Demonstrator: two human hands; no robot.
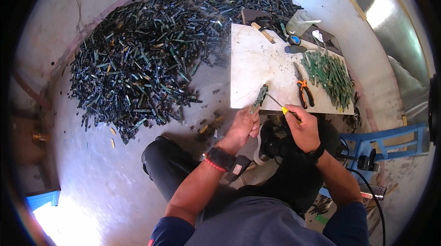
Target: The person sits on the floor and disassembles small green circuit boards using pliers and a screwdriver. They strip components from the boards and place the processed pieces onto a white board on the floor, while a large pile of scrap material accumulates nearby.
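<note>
A narrow green circuit board strip (pixel 258 100) with dark parts on it is pinched upright in my left hand (pixel 243 128), over the near edge of a white board (pixel 266 62). My right hand (pixel 304 132) grips a screwdriver (pixel 284 109) by its yellow-ended handle. Its thin shaft points up and left, with the tip at or very near the strip; contact is hard to make out. Orange-and-black pliers (pixel 303 92) lie on the board beyond my right hand. To their right is a pile of bare green strips (pixel 327 78).
A large heap of dark strips (pixel 151 57) covers the floor at the far left. On the board's far side are a blue-grey tool handle (pixel 295 49), a small round blue-and-black item (pixel 294 40) and a translucent container (pixel 301 23). A blue chair (pixel 395 141) and black cable (pixel 377 200) are at right.
</note>
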